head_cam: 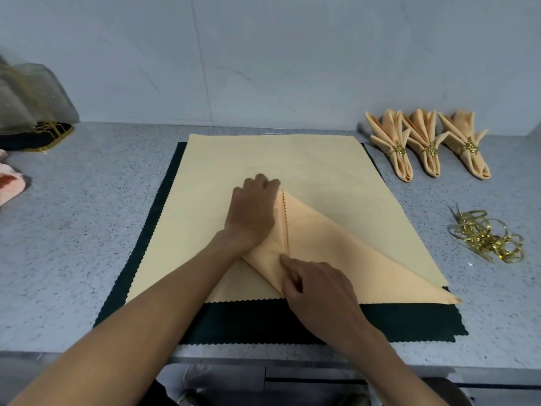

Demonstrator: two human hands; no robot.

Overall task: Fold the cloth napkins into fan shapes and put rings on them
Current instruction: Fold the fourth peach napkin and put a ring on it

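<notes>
You have one view only, from the camera on your head: it looks forward and down, close over the counter (87, 230), its near edge low in frame and the wall (263, 54) across the top.

The speckled grey stone-look surface (87, 230) has a smooth, faintly sheened finish, and on it lies a dark green cloth mat (263, 320), matt, with a scalloped cut edge, under a pale peach woven cloth napkin (322, 171) that looks soft and matt with the same pinked edge. Near the surface's far right corner stand three folded peach cloth fan napkins (427, 145), each banded by a shiny gold metallic ring (398, 150), and by the right edge a heap of glossy gold metallic rings (486, 238) glints. At the far left corner sits sheer, gauzy grey fabric (32, 95) on a dark base with a glossy gold rim (55, 139).
</notes>
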